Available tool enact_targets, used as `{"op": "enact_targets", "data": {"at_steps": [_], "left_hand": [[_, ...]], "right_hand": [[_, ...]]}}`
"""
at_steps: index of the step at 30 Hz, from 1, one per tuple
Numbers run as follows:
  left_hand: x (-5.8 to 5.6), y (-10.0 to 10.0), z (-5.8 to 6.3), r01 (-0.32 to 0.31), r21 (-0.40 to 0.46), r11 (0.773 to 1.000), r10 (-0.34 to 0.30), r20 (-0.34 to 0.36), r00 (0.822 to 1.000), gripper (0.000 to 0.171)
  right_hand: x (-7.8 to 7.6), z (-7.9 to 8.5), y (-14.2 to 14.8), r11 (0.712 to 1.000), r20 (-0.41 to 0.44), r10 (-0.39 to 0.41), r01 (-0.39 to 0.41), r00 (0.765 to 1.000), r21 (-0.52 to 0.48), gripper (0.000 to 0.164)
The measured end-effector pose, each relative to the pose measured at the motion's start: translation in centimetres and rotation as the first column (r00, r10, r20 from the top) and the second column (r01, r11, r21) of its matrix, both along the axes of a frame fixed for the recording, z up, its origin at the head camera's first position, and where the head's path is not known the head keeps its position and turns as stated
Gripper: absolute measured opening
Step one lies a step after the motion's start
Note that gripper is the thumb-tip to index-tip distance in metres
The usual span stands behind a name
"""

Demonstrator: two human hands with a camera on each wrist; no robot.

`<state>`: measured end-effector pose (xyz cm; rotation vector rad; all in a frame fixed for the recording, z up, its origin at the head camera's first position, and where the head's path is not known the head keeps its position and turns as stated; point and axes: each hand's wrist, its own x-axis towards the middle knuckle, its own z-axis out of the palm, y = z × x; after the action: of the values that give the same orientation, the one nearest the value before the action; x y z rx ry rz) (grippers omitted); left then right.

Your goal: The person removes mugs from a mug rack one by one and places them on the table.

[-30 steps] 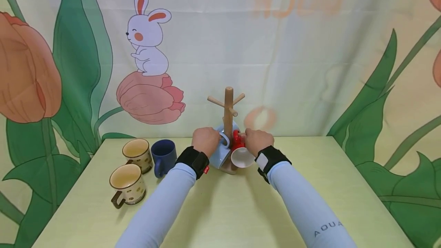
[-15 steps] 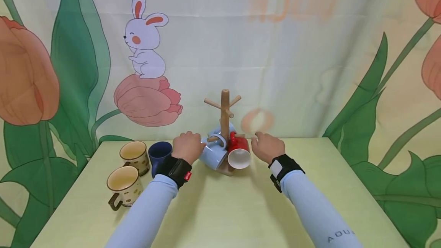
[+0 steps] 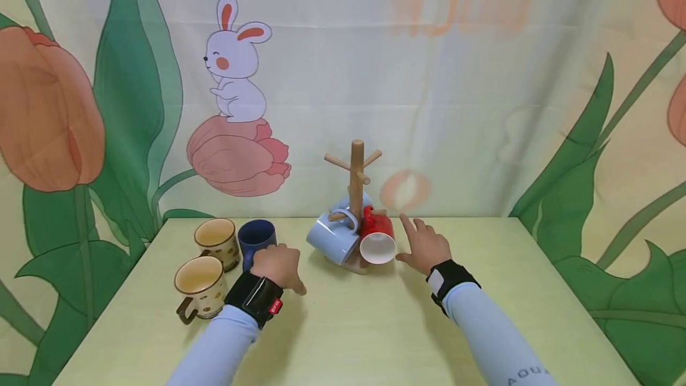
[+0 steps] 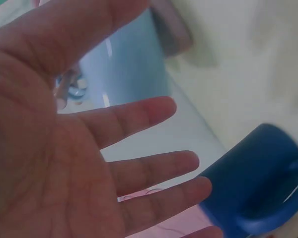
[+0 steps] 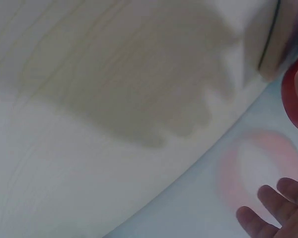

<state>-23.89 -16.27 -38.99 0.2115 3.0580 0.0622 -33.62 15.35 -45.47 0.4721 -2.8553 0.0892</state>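
Observation:
A wooden mug tree (image 3: 356,177) stands at the back of the table. From its lower pegs hang a light blue mug (image 3: 331,238), a red mug (image 3: 377,237) with its white inside facing me, and another light blue mug (image 3: 367,199) partly hidden behind the post. My left hand (image 3: 276,265) is in front of a dark blue mug (image 3: 256,236) and holds nothing; the left wrist view shows its fingers (image 4: 154,168) spread and straight. Just right of the red mug, my right hand (image 3: 426,246) is in the air, fingers extended, holding nothing.
Two cream spotted mugs with brown handles, a front mug (image 3: 200,285) and a back mug (image 3: 217,240), stand at the table's left. Upper pegs (image 3: 337,162) of the tree bear no mugs. A printed curtain (image 3: 461,106) hangs behind the table.
Both hands have let go of the mugs on the tree. My left hand has moved left and nearer to me, toward the dark blue mug; my right hand has drawn off to the right and spread its fingers.

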Motion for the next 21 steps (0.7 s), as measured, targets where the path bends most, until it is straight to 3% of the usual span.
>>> {"op": "enact_targets", "data": {"at_steps": [5, 11, 21], "left_hand": [[0.7, -0.3, -1.3, 0.008, 0.017, 1.000, -0.008, 0.003, 1.000, 0.060], [1.1, -0.5, -1.7, -0.008, 0.048, 0.999, 0.007, 0.021, 1.000, 0.063], [1.6, -1.0, -2.1, -0.015, 0.058, 0.998, 0.014, 0.015, 1.000, 0.060]], "right_hand": [[0.0, -0.7, -0.2, 0.996, -0.058, 0.086, -0.087, 0.995, -0.015, 0.113], [-0.4, -1.3, -0.7, 0.982, -0.140, 0.178, -0.185, 0.974, -0.038, 0.114], [-1.2, -1.8, -1.9, 0.933, -0.238, 0.356, -0.360, 0.904, 0.030, 0.101]]}}
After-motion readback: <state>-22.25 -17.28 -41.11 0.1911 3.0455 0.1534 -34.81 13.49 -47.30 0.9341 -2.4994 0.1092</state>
